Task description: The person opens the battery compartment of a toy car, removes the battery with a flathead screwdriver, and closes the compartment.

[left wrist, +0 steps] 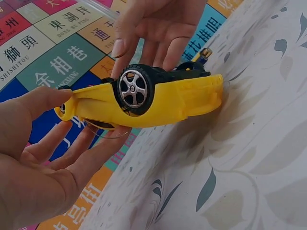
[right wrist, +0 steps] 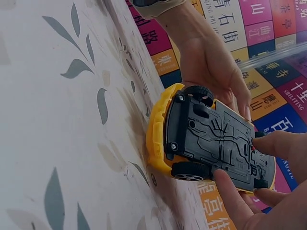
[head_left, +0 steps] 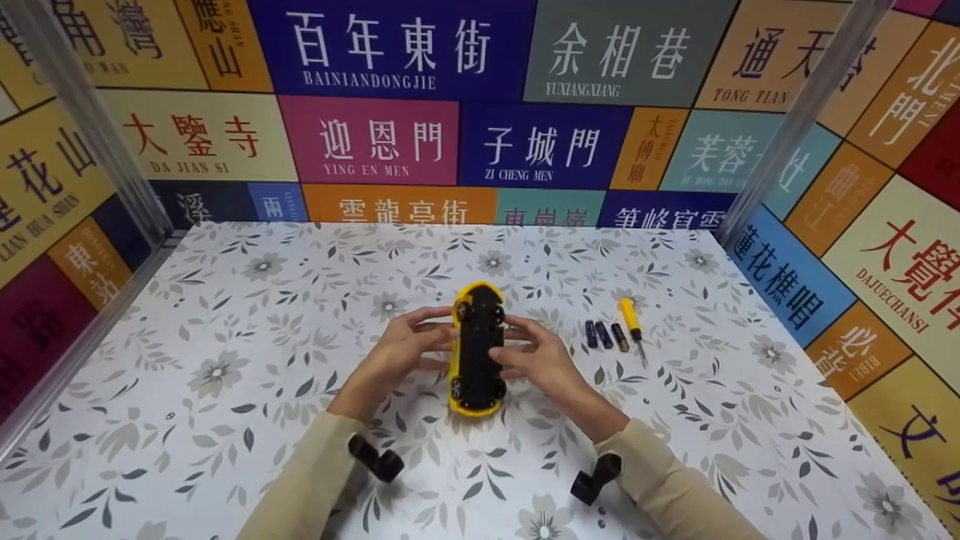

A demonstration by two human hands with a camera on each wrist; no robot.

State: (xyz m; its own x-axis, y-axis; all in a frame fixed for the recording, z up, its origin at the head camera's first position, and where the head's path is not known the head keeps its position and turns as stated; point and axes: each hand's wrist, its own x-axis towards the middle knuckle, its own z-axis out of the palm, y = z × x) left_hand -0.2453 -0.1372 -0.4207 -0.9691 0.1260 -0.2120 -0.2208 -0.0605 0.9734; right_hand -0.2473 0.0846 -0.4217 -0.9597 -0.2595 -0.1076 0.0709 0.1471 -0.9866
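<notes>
A yellow toy car [head_left: 478, 352] is held upside down above the table, its black underside [right wrist: 218, 143] facing up. My left hand [head_left: 397, 349] grips its left side; in the left wrist view the thumb [left wrist: 45, 100] lies along one end and the fingers sit beneath the body. On the other side, my right hand [head_left: 544, 364] holds the car with its thumb [right wrist: 276, 143] on the underside, beside a small red part [right wrist: 253, 148]. Its index finger [right wrist: 228, 189] touches the edge near a wheel [right wrist: 191, 171]. Other fingertips are partly hidden by the car.
To the right on the floral-patterned table [head_left: 300, 450] lie three small dark batteries [head_left: 604, 335]. Next to them is a screwdriver [head_left: 630, 319] with a yellow handle. Printed panels [head_left: 397, 52] stand behind and at both sides, with clear posts [head_left: 784, 120] at the corners.
</notes>
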